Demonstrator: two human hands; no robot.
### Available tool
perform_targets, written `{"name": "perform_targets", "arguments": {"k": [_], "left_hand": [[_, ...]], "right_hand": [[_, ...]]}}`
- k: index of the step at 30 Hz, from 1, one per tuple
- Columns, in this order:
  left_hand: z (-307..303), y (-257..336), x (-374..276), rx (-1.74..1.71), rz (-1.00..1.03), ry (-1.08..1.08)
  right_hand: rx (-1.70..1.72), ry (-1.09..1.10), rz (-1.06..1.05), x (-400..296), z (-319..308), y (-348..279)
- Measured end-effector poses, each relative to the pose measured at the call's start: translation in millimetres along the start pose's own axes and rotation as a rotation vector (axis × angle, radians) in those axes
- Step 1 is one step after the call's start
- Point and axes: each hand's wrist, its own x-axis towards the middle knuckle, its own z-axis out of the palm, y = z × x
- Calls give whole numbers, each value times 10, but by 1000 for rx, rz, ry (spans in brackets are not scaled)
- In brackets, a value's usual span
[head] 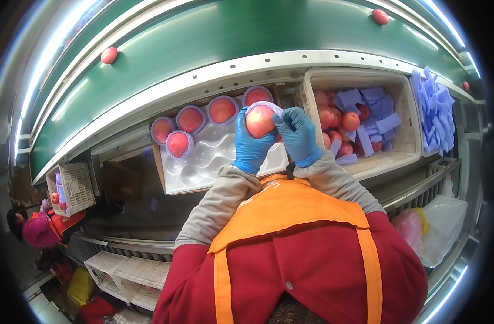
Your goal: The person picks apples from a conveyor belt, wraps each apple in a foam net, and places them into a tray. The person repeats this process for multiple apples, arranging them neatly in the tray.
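My left hand, in a blue glove, cups a red-yellow apple from below and the left. A lilac foam net wraps the apple's far side. My right hand, also gloved, pinches the net's edge at the apple's right side. Beneath my hands is a cardboard carton with a white moulded tray. Several netted apples sit in its hollows along the far and left sides. Another apple in the carton is mostly hidden behind my hands.
At right, a plastic crate holds loose apples and flat foam nets. More nets are heaped beyond it. A green conveyor belt carries a few apples. A co-worker is at far left beside a crate.
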Motion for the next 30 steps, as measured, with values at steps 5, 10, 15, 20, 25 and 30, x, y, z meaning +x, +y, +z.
{"name": "perform_targets", "arguments": {"k": [5,10,15,20,25,30], "left_hand": [[-41,-208,68,-88,51,96],[-88,-110,103,-200,-46,99],[-113,-251,138,-123,30,169],[-254,-197,164,4,119,177],[-350,104,132,-295,-122,-159],[-527,13,157,-703,-362,-241]], "right_hand": [[110,-83,72,-61,48,-65],[354,-73,306,-160,122,41],[17,-252,146,-190,144,-82],[213,-131,181,-20,76,-87],[955,-211,848,115,93,135],[1218,-370,1132,96,98,64]]}}
